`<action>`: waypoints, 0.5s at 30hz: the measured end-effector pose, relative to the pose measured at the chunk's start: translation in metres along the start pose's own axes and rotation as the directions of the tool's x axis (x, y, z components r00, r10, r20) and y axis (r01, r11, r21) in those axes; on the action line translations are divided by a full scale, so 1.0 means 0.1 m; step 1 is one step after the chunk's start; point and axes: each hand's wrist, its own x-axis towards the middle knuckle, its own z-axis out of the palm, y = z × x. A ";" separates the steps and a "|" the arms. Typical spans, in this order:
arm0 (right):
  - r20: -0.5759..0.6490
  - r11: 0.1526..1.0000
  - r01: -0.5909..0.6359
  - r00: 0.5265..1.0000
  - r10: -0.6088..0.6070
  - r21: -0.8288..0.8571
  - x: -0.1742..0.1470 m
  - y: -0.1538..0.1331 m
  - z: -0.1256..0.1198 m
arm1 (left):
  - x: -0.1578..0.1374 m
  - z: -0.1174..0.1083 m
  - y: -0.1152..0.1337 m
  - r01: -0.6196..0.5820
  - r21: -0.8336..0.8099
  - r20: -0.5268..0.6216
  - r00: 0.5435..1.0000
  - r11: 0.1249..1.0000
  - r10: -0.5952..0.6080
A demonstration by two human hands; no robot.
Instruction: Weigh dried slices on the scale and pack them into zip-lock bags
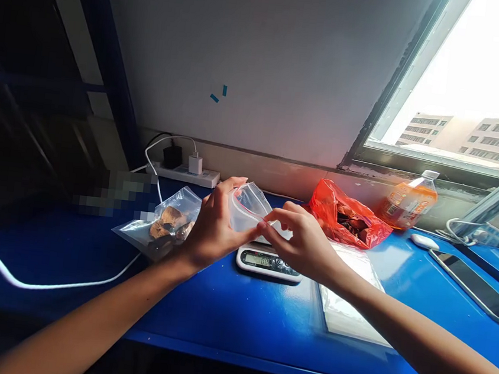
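Between my two hands is a clear zip-lock bag point(252, 202) with a red line along its seal. My left hand point(219, 219) grips its left side, and my right hand point(293, 233) pinches the edge near the seal. Just below them sits a white digital kitchen scale point(247, 268), its display reading about 0.0. To the left of my left hand lies another clear bag point(138, 232) holding several brown dried pieces point(169, 217). A red plastic bag point(326, 201) with more dark brown pieces stands open behind my right hand.
A stack of clear bags point(347, 316) lies under my right forearm on the blue table point(217, 320). Farther right are a bottle of orange drink point(408, 201), a white mouse-like object point(425, 242) and a phone point(475, 285). A power strip point(179, 172) and white cable point(56, 284) are at left.
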 end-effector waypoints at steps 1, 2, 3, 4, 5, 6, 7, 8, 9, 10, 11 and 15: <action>0.037 0.999 -0.029 0.999 0.028 0.025 0.02 0.00 -0.01 | 0.01 0.00 0.01 0.004 -0.005 -0.008 1.000 1.000 -0.005; 0.062 0.995 -0.058 0.997 0.053 0.083 0.04 0.00 -0.02 | 0.01 -0.01 0.01 0.017 -0.021 -0.005 1.000 1.000 -0.017; 0.070 0.984 -0.084 0.995 0.074 0.158 0.07 0.01 -0.04 | 0.03 -0.02 0.01 0.039 -0.052 0.003 0.999 0.998 -0.038; 0.061 0.966 -0.101 0.994 0.089 0.236 0.08 0.02 -0.07 | 0.05 -0.03 0.01 0.071 -0.099 0.014 0.997 0.993 -0.070; 0.038 0.946 -0.104 0.995 0.097 0.306 0.10 0.04 -0.09 | 0.07 -0.05 0.00 0.118 -0.160 0.020 0.993 0.980 -0.117; 0.013 0.927 -0.094 0.995 0.096 0.364 0.10 0.06 -0.11 | 0.09 -0.07 -0.01 0.180 -0.227 0.027 0.984 0.957 -0.179; -0.005 0.908 -0.083 0.996 0.093 0.410 0.09 0.07 -0.12 | 0.11 -0.08 -0.02 0.253 -0.293 0.051 0.967 0.922 -0.249; -0.017 0.894 -0.075 0.996 0.092 0.441 0.07 0.09 -0.13 | 0.13 -0.10 -0.03 0.333 -0.350 0.101 0.943 0.876 -0.318; -0.032 0.888 -0.069 0.995 0.094 0.455 0.05 0.11 -0.14 | 0.15 -0.11 -0.03 0.411 -0.389 0.170 0.912 0.824 -0.374; -0.053 0.892 -0.065 0.994 0.099 0.447 0.02 0.13 -0.14 | 0.17 -0.12 -0.03 0.479 -0.411 0.243 0.878 0.776 -0.413; -0.079 0.906 -0.062 0.991 0.104 0.418 -0.01 0.15 -0.14 | 0.18 -0.13 -0.03 0.529 -0.424 0.304 0.848 0.735 -0.434; -0.189 0.956 -0.073 0.973 0.131 0.283 -0.11 0.21 -0.13 | 0.20 -0.16 0.04 0.579 -0.497 0.347 0.815 0.646 -0.464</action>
